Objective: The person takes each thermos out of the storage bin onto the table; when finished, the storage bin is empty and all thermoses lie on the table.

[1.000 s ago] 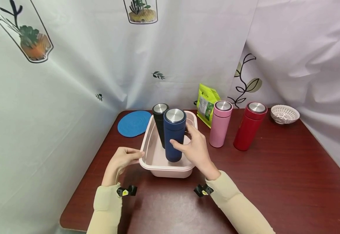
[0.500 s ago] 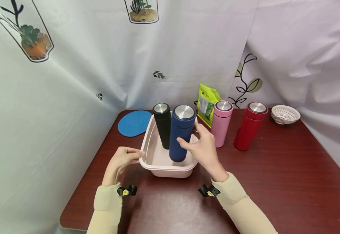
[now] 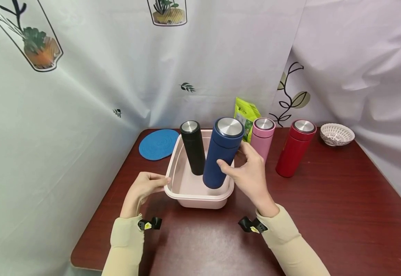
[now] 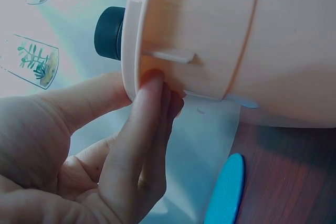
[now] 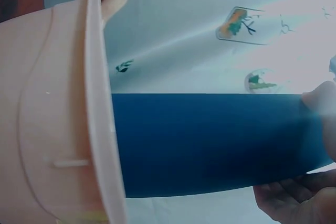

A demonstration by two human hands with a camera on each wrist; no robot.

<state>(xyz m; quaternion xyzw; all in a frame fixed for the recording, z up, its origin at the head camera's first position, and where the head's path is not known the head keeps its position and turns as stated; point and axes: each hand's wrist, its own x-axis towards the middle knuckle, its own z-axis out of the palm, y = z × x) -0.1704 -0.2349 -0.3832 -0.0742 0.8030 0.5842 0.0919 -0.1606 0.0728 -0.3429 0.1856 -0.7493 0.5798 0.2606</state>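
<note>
My right hand (image 3: 250,172) grips a navy blue thermos bottle (image 3: 222,157) with a silver-topped lid, thumb on the near side and fingers behind. The bottle tilts to the right over a pale pink plastic basin (image 3: 186,197); the right wrist view shows its lower end still behind the basin's rim. Pinching the left rim of the basin is my left hand (image 3: 147,188), its thumb and fingers on either side in the left wrist view. A black thermos bottle (image 3: 194,153) stands inside the basin, left of the blue one.
Right of the basin stand a pink thermos (image 3: 263,138) and a red thermos (image 3: 294,151). A green packet (image 3: 246,113) is partly hidden behind the blue bottle. A blue round mat (image 3: 159,144) lies back left, a white woven bowl (image 3: 336,134) back right.
My right hand has moved right and upward with the blue thermos, which now tilts more and stands apart from the black one. The left hand has stayed on the rim.
</note>
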